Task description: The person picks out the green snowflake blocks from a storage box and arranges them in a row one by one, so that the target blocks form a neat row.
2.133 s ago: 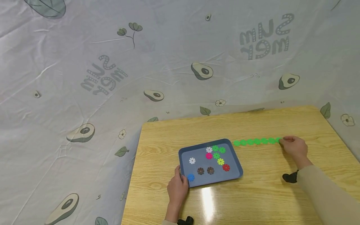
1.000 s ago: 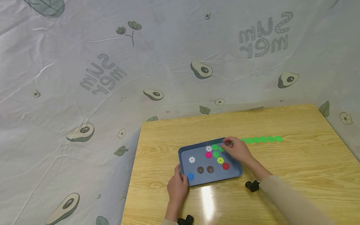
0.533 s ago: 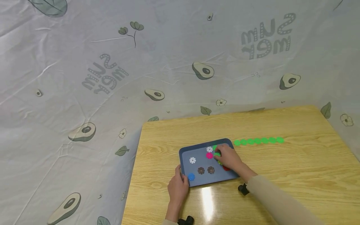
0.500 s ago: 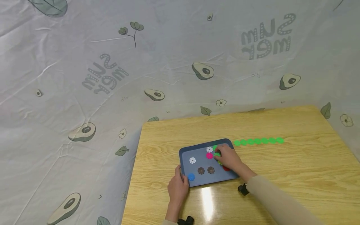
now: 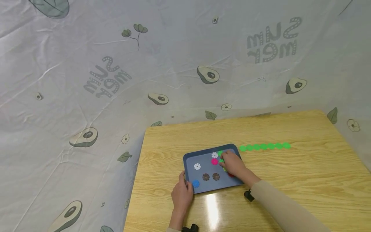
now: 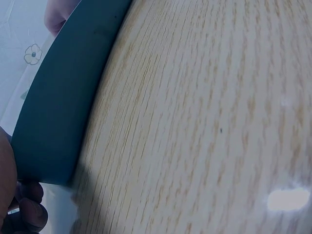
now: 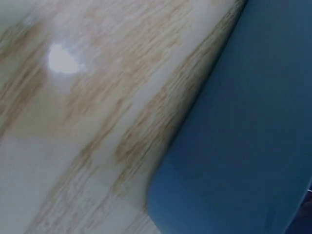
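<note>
My left hand grips the near-left corner of the grey-blue tray, thumb at the rim; some fingers show at the tray wall in the left wrist view. My right hand is down inside the tray on its right side. Its curled thumb and index finger pinch at a green notched plastic disc. Another green disc lies just beyond the fingertips, next to a white disc and a pink disc. The hand partly covers a red disc.
A row of several green discs runs along the wooden table right of the tray. Inside the tray also lie a white disc, two brown discs and a blue disc. A printed cloth hangs behind.
My right hand has come from the far right end of the green row, leftward into the tray, and stayed at the green discs for the last half second. The left hand keeps holding the tray.
</note>
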A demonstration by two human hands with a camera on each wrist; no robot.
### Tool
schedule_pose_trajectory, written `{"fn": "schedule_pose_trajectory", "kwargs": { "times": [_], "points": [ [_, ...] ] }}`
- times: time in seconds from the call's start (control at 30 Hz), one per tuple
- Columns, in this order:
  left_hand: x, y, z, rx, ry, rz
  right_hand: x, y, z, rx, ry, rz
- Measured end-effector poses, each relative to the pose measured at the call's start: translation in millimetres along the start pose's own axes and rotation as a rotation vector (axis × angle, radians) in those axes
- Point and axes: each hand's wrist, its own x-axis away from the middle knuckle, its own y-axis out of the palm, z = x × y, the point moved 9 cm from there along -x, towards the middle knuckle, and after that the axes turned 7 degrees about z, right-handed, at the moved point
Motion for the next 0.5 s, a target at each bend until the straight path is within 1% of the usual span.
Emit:
{"fn": "schedule_pose_trajectory", "kwargs": {
  "times": [0.17, 0.33, 0.5],
  "points": [
    [-1.4, 0.8, -0.4, 0.004, 0.000, -0.011, 1.4, -3.8, 1.3, -0.003, 0.004, 0.019],
    [-2.2, 1.4, -2.1, 0.001, -0.015, -0.019, 2.5, -8.2, 2.8, -0.035, 0.012, 0.070],
    [-1.4, 2.3, -3.2, -0.002, -0.026, -0.023, 2.6, -9.1, 4.0, -0.082, 0.029, 0.097]
  ]
}}
